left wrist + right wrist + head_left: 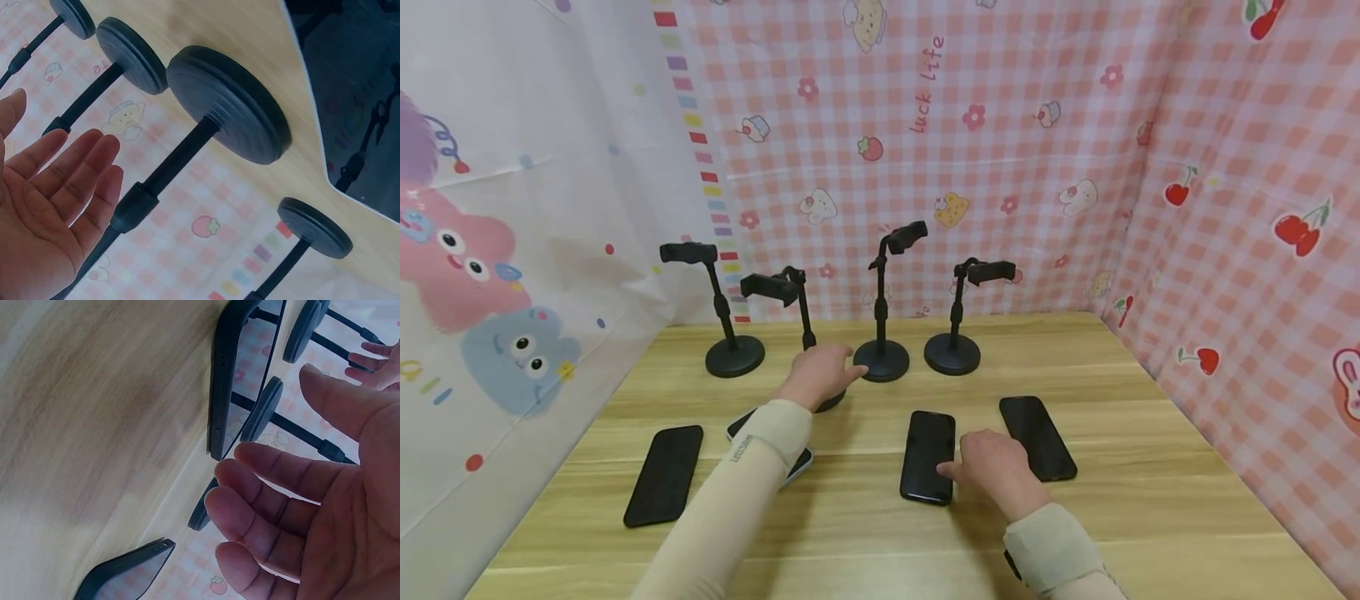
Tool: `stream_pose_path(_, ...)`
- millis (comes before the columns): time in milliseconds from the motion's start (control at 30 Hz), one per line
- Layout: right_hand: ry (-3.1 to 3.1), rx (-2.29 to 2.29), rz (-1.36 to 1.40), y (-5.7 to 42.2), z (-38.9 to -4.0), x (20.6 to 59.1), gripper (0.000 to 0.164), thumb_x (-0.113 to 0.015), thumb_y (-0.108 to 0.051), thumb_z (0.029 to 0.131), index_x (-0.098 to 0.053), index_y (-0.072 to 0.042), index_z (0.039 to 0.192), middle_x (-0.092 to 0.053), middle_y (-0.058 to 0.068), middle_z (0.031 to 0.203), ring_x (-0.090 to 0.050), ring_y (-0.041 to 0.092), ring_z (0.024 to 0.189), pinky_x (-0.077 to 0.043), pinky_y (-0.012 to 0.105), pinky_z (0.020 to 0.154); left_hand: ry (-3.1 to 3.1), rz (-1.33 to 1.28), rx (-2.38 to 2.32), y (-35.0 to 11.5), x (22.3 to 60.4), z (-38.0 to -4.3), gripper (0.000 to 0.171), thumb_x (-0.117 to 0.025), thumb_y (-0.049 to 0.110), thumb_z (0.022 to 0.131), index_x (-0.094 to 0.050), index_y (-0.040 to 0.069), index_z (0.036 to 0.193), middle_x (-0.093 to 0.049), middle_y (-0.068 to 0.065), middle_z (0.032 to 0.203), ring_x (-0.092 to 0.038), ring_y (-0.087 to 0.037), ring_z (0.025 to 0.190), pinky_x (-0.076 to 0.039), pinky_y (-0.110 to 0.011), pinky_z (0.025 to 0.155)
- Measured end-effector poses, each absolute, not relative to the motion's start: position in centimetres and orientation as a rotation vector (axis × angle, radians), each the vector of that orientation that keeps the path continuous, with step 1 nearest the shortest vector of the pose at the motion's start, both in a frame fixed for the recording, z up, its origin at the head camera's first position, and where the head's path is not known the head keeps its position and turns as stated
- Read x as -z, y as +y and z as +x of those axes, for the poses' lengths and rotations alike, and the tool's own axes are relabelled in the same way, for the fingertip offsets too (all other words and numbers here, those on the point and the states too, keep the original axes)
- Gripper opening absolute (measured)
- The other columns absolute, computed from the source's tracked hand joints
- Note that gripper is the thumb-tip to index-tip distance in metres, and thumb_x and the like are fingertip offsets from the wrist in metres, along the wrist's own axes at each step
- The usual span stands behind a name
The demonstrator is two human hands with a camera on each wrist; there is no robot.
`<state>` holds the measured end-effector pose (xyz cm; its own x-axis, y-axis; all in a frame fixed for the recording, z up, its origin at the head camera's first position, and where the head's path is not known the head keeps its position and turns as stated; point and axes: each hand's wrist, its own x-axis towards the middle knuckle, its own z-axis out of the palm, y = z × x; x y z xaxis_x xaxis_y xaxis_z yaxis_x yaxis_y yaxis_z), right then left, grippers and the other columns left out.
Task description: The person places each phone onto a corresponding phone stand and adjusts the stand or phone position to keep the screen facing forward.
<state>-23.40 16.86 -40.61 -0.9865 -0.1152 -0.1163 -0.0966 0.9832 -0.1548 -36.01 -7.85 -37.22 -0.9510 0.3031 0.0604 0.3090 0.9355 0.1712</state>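
My left hand (820, 373) reaches over the table to a black phone stand (771, 287), its fingers relaxed and nothing in its grasp. In the left wrist view that hand (59, 206) is palm-up beside the stand's pole (181, 156); whether it touches the pole I cannot tell. My right hand (996, 468) hovers between a black phone (927, 454) lying flat and another phone (1037, 437) to its right. Seen from the right wrist, the hand (300, 506) has loosely bent fingers and holds nothing. Under my left forearm lies a light-edged phone (799, 467), partly hidden.
More black stands are at the back: one on the left (734, 357), a tall one (882, 360) in the middle, and one on the right (952, 353). Another phone (664, 477) lies at the left of the wooden table (865, 550). Patterned cloth (865, 92) hangs around it.
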Motion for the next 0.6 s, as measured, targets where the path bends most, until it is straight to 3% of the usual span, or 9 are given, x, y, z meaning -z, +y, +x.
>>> stream_pose_path(600,3.025,0.199,-0.186,16.7,-23.2,40.9,0.043,-0.072,-0.046,0.088,-0.067,-0.003,0.088,-0.059,0.008,0.075,-0.053,0.021,0.067,-0.049,0.041,0.061,-3.06,-0.462,0.243,-6.3,35.7,-37.5,0.053,-0.054,0.047,0.1,-0.059,0.01,0.138,-0.064,-0.009,0.13,-0.064,-0.027,0.11,-0.051,-0.047,0.09)
